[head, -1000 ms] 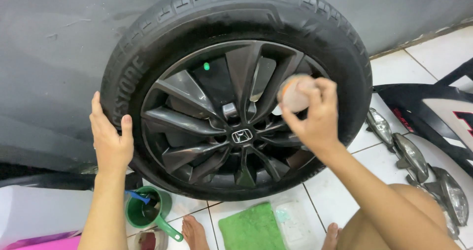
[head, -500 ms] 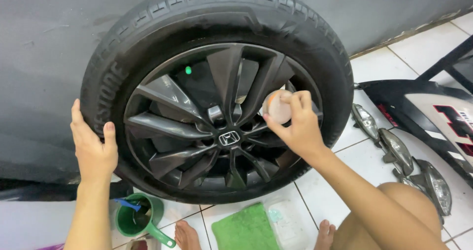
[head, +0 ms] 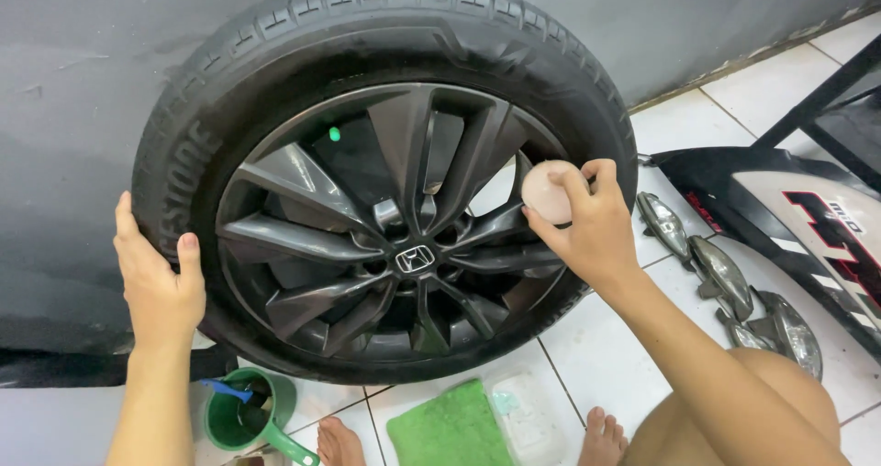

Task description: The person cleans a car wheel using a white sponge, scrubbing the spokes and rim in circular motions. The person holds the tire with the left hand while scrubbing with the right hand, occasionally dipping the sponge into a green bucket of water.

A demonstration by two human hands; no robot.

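The left hand (head: 158,287) lies open, steadying the tyre (head: 229,89) at nine o'clock; the right hand (head: 592,223) grips a round sponge (head: 548,190), rubbing the alloy rim's (head: 404,236) three-o'clock spoke. Neighbouring spokes likely need firm pressure.

Likely a garage workshop; loose wheel (head: 385,181), headlamp parts (head: 725,273) (tiled floor (head: 587,347)).

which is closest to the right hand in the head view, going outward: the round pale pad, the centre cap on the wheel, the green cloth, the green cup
1. round pale pad: held in the right hand, against a spoke.
2. centre cap: to the hand's left, at the hub.
3. green cloth: on the floor tiles, below the wheel.
4. green cup: farthest, lower left by the left hand's forearm.
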